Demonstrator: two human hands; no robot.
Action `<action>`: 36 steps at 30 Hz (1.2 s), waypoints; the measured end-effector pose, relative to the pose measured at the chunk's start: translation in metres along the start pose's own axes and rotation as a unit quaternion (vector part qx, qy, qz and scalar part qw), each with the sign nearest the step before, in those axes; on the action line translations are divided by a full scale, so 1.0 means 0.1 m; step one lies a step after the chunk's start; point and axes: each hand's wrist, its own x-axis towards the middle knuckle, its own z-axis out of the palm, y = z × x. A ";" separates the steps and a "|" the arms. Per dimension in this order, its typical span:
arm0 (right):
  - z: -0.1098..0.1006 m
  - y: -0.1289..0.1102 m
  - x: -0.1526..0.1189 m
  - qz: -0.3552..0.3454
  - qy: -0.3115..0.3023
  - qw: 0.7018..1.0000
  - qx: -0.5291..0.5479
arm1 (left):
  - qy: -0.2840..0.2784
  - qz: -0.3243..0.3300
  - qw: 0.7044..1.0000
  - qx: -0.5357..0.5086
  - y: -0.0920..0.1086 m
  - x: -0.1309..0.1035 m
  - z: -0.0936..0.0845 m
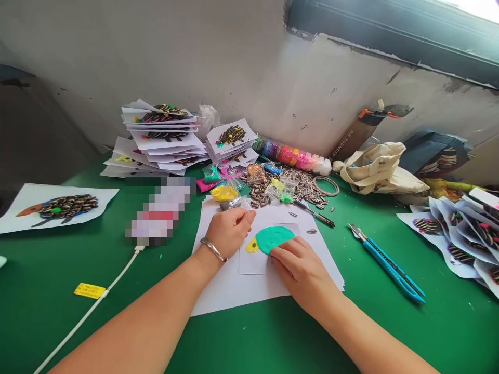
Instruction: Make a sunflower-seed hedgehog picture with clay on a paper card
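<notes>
A flat teal clay oval (276,238) with a small yellow clay head (251,246) and a dark eye lies on a small white paper square (253,265). Fingers bunched together, my right hand (300,267) touches the lower edge of the oval; a thin dark bit shows under its fingertips, too small to name. My left hand (230,231) is curled closed just left of the square, and whatever may be inside it is hidden. Beneath both hands is a stack of larger white sheets (218,296).
Behind the sheets are loose sunflower seeds (304,182), bagged clay (224,193) and a pen (317,214). A blue utility knife (393,267) lies to the right. Stacks of seed pictures (163,143) stand at the back; a white cable (93,306) runs on the left.
</notes>
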 end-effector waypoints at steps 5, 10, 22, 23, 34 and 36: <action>0.00 -0.03 0.01 -0.008 -0.017 1.000 -0.025 | -0.002 0.009 1.000 0.018 0.01 0.00 0.00; -0.01 -0.02 -0.01 -0.003 -0.037 0.999 -0.018 | 0.000 0.010 1.000 0.017 0.03 0.00 0.00; -0.13 0.00 -0.05 0.027 -0.052 0.998 0.009 | -0.005 0.008 1.000 0.021 0.02 0.00 0.00; -0.13 -0.01 -0.05 0.021 -0.062 0.998 0.008 | -0.005 0.009 1.000 0.023 0.02 0.00 0.00; -0.20 0.00 -0.07 0.025 -0.093 0.995 0.034 | -0.005 0.012 0.999 0.033 0.02 0.00 -0.01; -0.21 0.01 -0.07 0.032 -0.096 0.994 0.041 | -0.007 0.010 0.999 0.034 0.02 0.01 -0.01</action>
